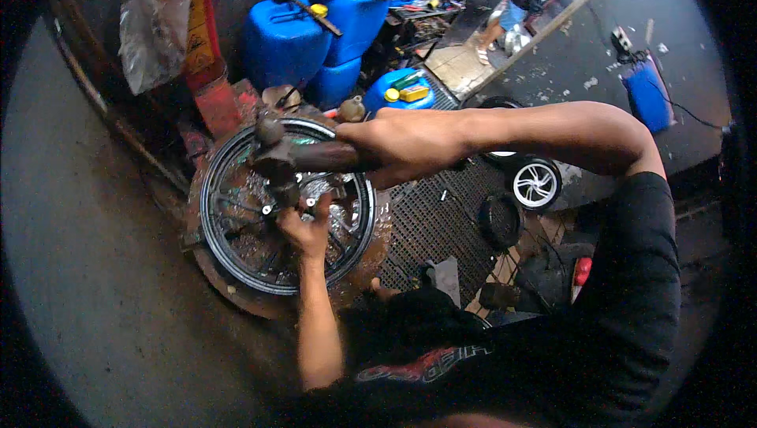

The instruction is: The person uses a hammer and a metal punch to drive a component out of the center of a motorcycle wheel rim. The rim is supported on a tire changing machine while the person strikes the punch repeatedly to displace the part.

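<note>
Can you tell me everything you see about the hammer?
The hammer is dark, with a chunky head that looks like metal: one end a rounded knob, the other blunter. Its thick handle runs rightward into the grip of the right hand. The head is over the wheel, close to the left hand; I can't tell whether it touches anything below.

The right elbow [645, 148] bends sharply, well out to the side, and the bare right forearm [544, 135] runs leftward across the front of the body to the closed right grip [414, 144]. The left forearm [319, 325] reaches nearly straight ahead; the left grip [306, 231] has its thumb [323, 211] raised, its fingertips partly hidden.
</note>
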A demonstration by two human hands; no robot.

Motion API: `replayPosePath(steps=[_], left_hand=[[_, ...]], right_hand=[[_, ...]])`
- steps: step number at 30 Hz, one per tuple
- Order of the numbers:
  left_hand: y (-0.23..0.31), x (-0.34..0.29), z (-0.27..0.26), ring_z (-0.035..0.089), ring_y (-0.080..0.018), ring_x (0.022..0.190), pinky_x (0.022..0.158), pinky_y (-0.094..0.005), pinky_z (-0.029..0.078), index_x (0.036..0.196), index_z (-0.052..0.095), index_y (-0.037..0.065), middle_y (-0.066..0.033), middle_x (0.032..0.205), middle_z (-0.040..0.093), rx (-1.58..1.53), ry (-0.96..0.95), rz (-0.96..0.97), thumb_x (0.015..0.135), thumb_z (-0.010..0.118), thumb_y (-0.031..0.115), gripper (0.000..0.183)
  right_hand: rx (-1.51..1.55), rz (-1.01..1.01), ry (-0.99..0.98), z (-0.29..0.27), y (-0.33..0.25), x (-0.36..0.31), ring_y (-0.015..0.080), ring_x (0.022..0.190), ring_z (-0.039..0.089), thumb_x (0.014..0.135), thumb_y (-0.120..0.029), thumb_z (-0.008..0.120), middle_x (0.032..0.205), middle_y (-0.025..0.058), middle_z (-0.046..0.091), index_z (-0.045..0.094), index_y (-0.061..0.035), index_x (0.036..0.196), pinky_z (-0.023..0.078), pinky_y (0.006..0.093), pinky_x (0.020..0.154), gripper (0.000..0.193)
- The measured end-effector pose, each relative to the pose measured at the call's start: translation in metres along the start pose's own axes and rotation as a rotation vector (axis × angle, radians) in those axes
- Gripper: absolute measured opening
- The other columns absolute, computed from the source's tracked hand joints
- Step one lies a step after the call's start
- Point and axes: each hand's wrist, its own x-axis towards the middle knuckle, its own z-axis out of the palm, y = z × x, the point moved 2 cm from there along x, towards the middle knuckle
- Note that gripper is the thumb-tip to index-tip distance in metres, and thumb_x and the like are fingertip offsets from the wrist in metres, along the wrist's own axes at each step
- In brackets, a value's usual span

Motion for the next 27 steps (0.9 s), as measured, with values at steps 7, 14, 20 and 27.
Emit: replayPosePath(steps=[7, 14, 20, 27], left_hand=[[-0.016, 0.004, 0.015, 0.056, -0.0185, 0.046, 0.046, -0.0306, 0.041, 0.059, 0.060, 0.001, -0.0101, 0.056, 0.061, 0.051, 0.117, 0.039, 0.085, 0.064, 0.014, 0.029], [0.004, 0.010, -0.002, 0.058, -0.0268, 0.047, 0.044, -0.0327, 0.042, 0.075, 0.059, 0.000, -0.0137, 0.057, 0.056, 0.120, 0.001, 0.001, 0.078, 0.068, 0.011, 0.014], [0.013, 0.012, -0.010, 0.054, -0.0242, 0.046, 0.044, -0.0332, 0.039, 0.076, 0.060, 0.003, -0.0124, 0.056, 0.053, 0.140, 0.040, -0.002, 0.079, 0.065, 0.008, 0.007], [0.005, 0.010, -0.010, 0.058, -0.0268, 0.054, 0.047, -0.0318, 0.043, 0.080, 0.060, 0.003, -0.0126, 0.065, 0.059, 0.126, -0.004, -0.017, 0.072, 0.070, 0.006, 0.013]], right_hand=[[-0.005, 0.031, 0.070, -0.008, 0.003, -0.007, 0.0382, 0.078, 0.061, 0.073, -0.013, 0.068, 0.081, 0.0224, 0.061, 0.044, -0.0024, 0.112, 0.046, 0.0452, 0.066, 0.047], [-0.057, 0.074, 0.026, -0.021, -0.007, -0.003, 0.0243, 0.075, 0.058, 0.074, -0.009, 0.064, 0.083, 0.0146, 0.057, 0.046, -0.0029, 0.109, 0.045, 0.0368, 0.064, 0.040], [-0.115, 0.032, 0.053, -0.025, -0.014, 0.018, 0.0155, 0.071, 0.052, 0.072, -0.006, 0.065, 0.078, 0.0072, 0.054, 0.049, -0.0014, 0.108, 0.044, 0.0325, 0.063, 0.040], [0.262, 0.101, 0.367, -0.041, 0.012, 0.000, 0.0101, 0.070, 0.049, 0.075, 0.001, 0.058, 0.078, 0.0053, 0.051, 0.045, 0.0004, 0.118, 0.043, 0.0262, 0.061, 0.045]])
